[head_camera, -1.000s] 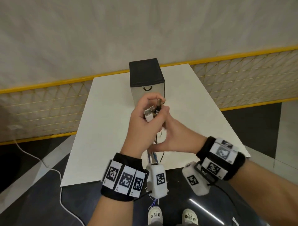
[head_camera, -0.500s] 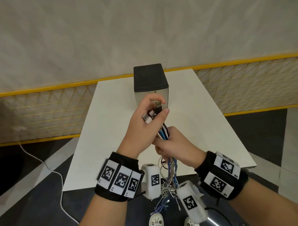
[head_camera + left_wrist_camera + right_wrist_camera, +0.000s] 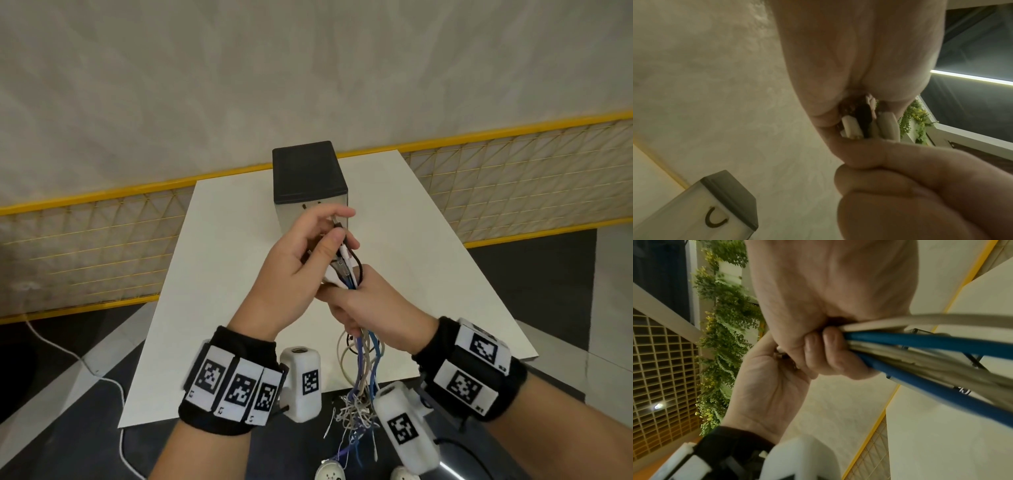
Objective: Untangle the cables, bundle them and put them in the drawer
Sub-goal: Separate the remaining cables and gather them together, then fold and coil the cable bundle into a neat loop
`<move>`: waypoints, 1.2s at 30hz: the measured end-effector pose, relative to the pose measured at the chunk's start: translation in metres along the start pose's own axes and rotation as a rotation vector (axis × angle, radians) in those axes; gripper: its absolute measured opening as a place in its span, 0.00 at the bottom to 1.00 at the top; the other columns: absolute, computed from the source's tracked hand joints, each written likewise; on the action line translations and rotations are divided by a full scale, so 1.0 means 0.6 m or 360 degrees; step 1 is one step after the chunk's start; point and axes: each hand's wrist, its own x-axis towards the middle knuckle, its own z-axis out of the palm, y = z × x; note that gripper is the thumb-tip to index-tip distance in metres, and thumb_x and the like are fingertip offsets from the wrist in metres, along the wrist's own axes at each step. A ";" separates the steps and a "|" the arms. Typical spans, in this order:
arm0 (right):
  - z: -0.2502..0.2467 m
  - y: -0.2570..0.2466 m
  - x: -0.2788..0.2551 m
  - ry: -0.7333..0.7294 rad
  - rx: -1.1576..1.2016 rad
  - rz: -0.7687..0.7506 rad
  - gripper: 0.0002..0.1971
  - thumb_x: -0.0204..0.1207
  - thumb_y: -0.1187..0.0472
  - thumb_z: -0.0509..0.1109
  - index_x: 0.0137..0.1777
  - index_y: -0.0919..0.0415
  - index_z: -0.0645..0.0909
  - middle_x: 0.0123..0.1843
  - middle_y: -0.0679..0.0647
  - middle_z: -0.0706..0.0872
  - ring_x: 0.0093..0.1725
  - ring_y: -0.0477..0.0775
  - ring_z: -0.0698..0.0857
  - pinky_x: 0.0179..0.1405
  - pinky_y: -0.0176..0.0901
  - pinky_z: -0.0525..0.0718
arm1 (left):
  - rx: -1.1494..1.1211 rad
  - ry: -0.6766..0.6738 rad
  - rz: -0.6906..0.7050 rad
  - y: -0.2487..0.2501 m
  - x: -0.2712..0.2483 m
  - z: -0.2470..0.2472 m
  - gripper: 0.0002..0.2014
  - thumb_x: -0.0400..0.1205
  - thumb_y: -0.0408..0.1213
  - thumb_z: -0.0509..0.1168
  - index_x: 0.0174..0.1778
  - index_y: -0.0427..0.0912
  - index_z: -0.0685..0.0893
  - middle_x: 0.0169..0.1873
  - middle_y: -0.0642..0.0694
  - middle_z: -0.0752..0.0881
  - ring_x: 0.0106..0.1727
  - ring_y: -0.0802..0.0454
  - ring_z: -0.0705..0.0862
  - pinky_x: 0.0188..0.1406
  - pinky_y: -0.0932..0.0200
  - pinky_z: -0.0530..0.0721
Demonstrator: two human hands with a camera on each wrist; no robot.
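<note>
1. Head view: my left hand (image 3: 301,270) pinches the plug ends of the cables (image 3: 363,363) just in front of the drawer box (image 3: 310,178), I judge so the ends stay level; my right hand (image 3: 370,308), nearer me than the drawer box, is closed in a fist round the same cables just below those plugs, so the loose lengths hang straight off the near edge of the table (image 3: 222,274); one drawer box, one table, two hands; I cannot count the cables, the hanging ends are still snarled.

2. Left wrist view: my thumb and fingers (image 3: 890,155) are clamped on the plugs (image 3: 853,128), two white and one black that I can make out; the drawer box (image 3: 729,191) sits lower left, drawer closed, one curved handle showing.

3. Right wrist view: my curled fingers (image 3: 830,352) grip the strands (image 3: 920,340), two blue and several pale ones; the drawer box is not visible here.
</note>
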 end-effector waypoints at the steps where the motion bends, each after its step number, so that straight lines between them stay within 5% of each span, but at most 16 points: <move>1: 0.000 -0.001 0.002 -0.0007 0.0009 0.0004 0.18 0.78 0.63 0.67 0.28 0.57 0.66 0.20 0.52 0.65 0.20 0.50 0.60 0.22 0.41 0.63 | 0.0010 0.0006 0.0006 0.000 0.000 0.000 0.11 0.90 0.32 0.57 0.65 0.46 0.78 0.47 0.46 0.88 0.53 0.45 0.88 0.54 0.50 0.87; 5: -0.003 -0.007 0.005 -0.0074 0.0109 0.0023 0.19 0.76 0.66 0.69 0.28 0.57 0.65 0.21 0.52 0.62 0.22 0.50 0.59 0.25 0.44 0.59 | 0.0048 0.0075 0.0046 0.003 0.002 -0.001 0.07 0.87 0.26 0.61 0.57 0.37 0.82 0.50 0.47 0.89 0.56 0.45 0.88 0.57 0.51 0.87; 9: -0.012 -0.015 0.009 -0.0312 0.0180 0.0030 0.21 0.74 0.64 0.69 0.26 0.54 0.61 0.22 0.51 0.57 0.26 0.53 0.55 0.33 0.52 0.55 | 0.0065 0.0157 0.0074 0.000 0.009 -0.004 0.09 0.85 0.21 0.60 0.54 0.35 0.83 0.46 0.48 0.88 0.52 0.51 0.87 0.53 0.63 0.83; 15: -0.019 -0.021 0.013 -0.0461 0.0314 0.0078 0.19 0.74 0.60 0.69 0.23 0.52 0.67 0.23 0.50 0.59 0.26 0.51 0.57 0.31 0.43 0.62 | 0.0078 0.0198 0.0091 -0.011 0.012 -0.003 0.12 0.82 0.23 0.61 0.47 0.42 0.86 0.42 0.50 0.87 0.46 0.56 0.85 0.47 0.68 0.81; 19: -0.017 -0.029 0.025 -0.0398 0.0118 0.0060 0.20 0.79 0.65 0.66 0.25 0.53 0.71 0.21 0.48 0.64 0.24 0.49 0.61 0.31 0.41 0.68 | 0.0236 0.0174 0.0316 -0.015 0.023 -0.010 0.14 0.77 0.16 0.59 0.42 0.34 0.88 0.44 0.44 0.86 0.50 0.51 0.85 0.53 0.62 0.81; 22: -0.017 -0.037 0.035 -0.0382 0.0069 0.0038 0.14 0.77 0.69 0.66 0.30 0.57 0.72 0.21 0.46 0.65 0.24 0.48 0.62 0.33 0.44 0.69 | 0.0327 0.0154 0.0343 -0.014 0.028 -0.010 0.19 0.77 0.15 0.57 0.52 0.39 0.86 0.42 0.46 0.84 0.48 0.54 0.83 0.52 0.65 0.79; 27: -0.011 -0.045 0.047 -0.0370 0.0056 -0.0087 0.06 0.73 0.69 0.66 0.39 0.59 0.74 0.26 0.51 0.66 0.25 0.47 0.64 0.32 0.44 0.72 | 0.0213 0.0013 0.0174 -0.011 0.032 -0.016 0.12 0.80 0.27 0.56 0.46 0.39 0.85 0.36 0.47 0.85 0.43 0.50 0.85 0.46 0.58 0.83; 34: -0.002 -0.028 0.072 -0.0093 -0.0094 -0.0269 0.16 0.67 0.77 0.69 0.46 0.56 0.76 0.35 0.48 0.79 0.35 0.48 0.76 0.27 0.39 0.75 | 0.0734 -0.0038 0.0275 -0.027 0.044 -0.028 0.08 0.82 0.43 0.69 0.47 0.42 0.85 0.46 0.49 0.84 0.50 0.50 0.83 0.52 0.51 0.82; 36: -0.006 -0.024 0.076 -0.0071 -0.0057 -0.0308 0.24 0.64 0.80 0.68 0.54 0.54 0.71 0.41 0.49 0.79 0.38 0.50 0.78 0.29 0.42 0.76 | 0.0935 -0.0076 0.0280 -0.034 0.045 -0.031 0.12 0.80 0.51 0.71 0.48 0.46 0.85 0.45 0.52 0.83 0.49 0.50 0.83 0.48 0.50 0.82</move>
